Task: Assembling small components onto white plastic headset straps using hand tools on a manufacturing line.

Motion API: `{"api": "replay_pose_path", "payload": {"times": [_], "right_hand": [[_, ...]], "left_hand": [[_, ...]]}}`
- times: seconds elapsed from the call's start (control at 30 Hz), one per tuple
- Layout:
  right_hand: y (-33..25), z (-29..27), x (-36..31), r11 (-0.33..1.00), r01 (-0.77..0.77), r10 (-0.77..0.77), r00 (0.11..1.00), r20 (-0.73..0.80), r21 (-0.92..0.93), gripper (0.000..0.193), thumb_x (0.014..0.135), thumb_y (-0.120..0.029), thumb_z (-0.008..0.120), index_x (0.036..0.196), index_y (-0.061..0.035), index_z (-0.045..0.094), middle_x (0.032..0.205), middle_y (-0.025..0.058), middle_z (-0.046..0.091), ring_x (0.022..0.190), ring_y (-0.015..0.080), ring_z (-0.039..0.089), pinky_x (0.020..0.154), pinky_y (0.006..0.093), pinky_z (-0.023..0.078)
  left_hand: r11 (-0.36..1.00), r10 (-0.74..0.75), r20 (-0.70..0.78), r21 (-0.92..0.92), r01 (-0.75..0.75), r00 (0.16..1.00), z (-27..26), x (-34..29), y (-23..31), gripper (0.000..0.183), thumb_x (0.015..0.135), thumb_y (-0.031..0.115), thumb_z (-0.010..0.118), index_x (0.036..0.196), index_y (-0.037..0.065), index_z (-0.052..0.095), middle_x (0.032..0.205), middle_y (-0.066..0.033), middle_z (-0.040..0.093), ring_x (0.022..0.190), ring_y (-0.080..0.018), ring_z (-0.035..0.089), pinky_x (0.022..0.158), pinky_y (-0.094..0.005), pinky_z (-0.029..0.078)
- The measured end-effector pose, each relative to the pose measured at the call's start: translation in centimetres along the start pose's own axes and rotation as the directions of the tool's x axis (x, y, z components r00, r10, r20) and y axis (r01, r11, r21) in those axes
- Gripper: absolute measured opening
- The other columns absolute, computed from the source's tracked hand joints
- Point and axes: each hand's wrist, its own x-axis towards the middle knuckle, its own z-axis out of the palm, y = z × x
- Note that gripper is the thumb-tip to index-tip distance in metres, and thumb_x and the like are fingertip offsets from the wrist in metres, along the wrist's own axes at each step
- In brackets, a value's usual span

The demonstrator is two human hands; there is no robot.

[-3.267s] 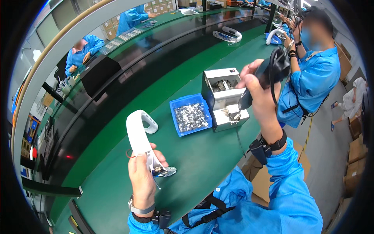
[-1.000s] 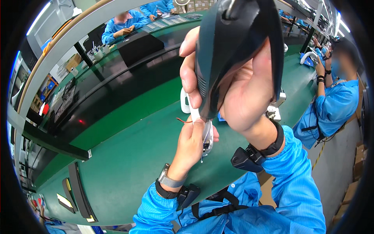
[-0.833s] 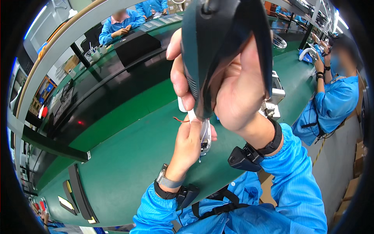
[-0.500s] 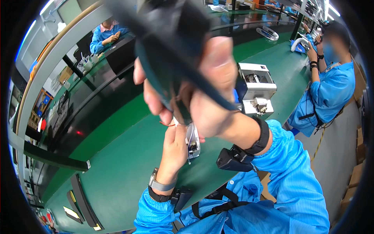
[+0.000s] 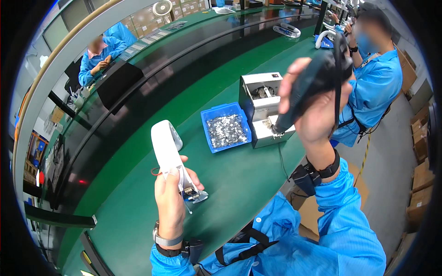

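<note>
My left hand [image 5: 168,200] is closed around a white curved plastic housing [image 5: 162,143] with a looped upper end. At its lower end the housing is open, baring small electronic parts [image 5: 189,193] and thin wires; a red wire sticks out beside my thumb. My right hand [image 5: 320,117] grips a black power screwdriver [image 5: 314,80], tilted with its nose down to the left. That nose is over the front ledge of a grey-and-black screw feeder [image 5: 261,109]; I cannot tell whether the tip touches it.
Left of the feeder is a blue tray [image 5: 231,145] full of small dark and silvery parts. A co-worker [image 5: 380,76] in blue stands at the right, another person [image 5: 99,57] sits across the black-edged conveyor. Dark strips [image 5: 94,255] lie at the lower left.
My right hand has carried the screwdriver from above the housing rightward to the feeder. My left hand, still gripping the housing, has shifted left, and the blue tray has come into view.
</note>
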Motion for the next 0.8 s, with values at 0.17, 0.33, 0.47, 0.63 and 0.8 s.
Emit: {"api": "replay_pose_path", "payload": {"times": [0.17,0.33,0.47,0.63,0.8], "right_hand": [[1.4,-3.9,-2.6,0.989,0.010,-0.014,0.999,-0.029,-0.146,0.093,0.085,-0.087,0.029,0.111,0.0000,0.051,0.080,0.0142,0.062,0.055,0.0159,0.060,0.050,0.0239,0.049],[3.2,-4.1,-3.6,0.990,0.000,-0.009,0.998,-0.060,-0.140,0.096,0.082,-0.089,0.030,0.111,0.0003,0.051,0.081,0.0146,0.062,0.057,0.0156,0.060,0.051,0.0246,0.049],[3.4,-4.3,-4.1,0.993,-0.021,0.011,0.996,-0.090,-0.118,0.097,0.081,-0.090,0.030,0.110,0.0003,0.051,0.081,0.0143,0.062,0.057,0.0152,0.060,0.052,0.0244,0.049],[4.3,-4.4,-4.6,0.990,0.029,-0.041,0.996,-0.079,-0.138,0.097,0.081,-0.090,0.030,0.110,0.0002,0.051,0.081,0.0140,0.062,0.057,0.0153,0.060,0.052,0.0246,0.049],[4.2,-4.1,-4.8,0.990,-0.005,-0.008,0.996,-0.093,-0.144,0.097,0.081,-0.090,0.031,0.109,0.0001,0.051,0.081,0.0138,0.062,0.057,0.0154,0.060,0.052,0.0245,0.050]], "left_hand": [[0.996,0.011,0.007,0.084,-0.011,1.000,0.2,0.1,-0.1,0.032,0.102,0.026,0.047,0.119,-0.001,0.052,0.069,-0.0071,0.060,0.059,-0.0166,0.061,0.056,-0.0297,0.050],[0.995,0.033,-0.022,0.097,-0.031,0.999,-0.1,0.1,-0.6,0.033,0.103,0.030,0.049,0.116,0.000,0.052,0.068,-0.0063,0.059,0.058,-0.0165,0.060,0.056,-0.0299,0.050],[0.996,0.030,-0.011,0.088,-0.029,0.999,0.1,0.1,-0.4,0.026,0.102,0.020,0.043,0.115,0.000,0.052,0.069,-0.0088,0.062,0.061,-0.0172,0.063,0.059,-0.0311,0.052],[0.995,0.028,-0.016,0.092,-0.026,0.999,0.2,0.1,-0.3,0.026,0.101,0.020,0.043,0.115,0.000,0.052,0.069,-0.0090,0.062,0.060,-0.0170,0.062,0.059,-0.0311,0.051],[0.995,0.037,-0.020,0.089,-0.035,0.999,0.0,0.1,-0.5,0.026,0.101,0.021,0.044,0.115,0.000,0.052,0.069,-0.0092,0.061,0.060,-0.0171,0.062,0.059,-0.0310,0.051]]}}
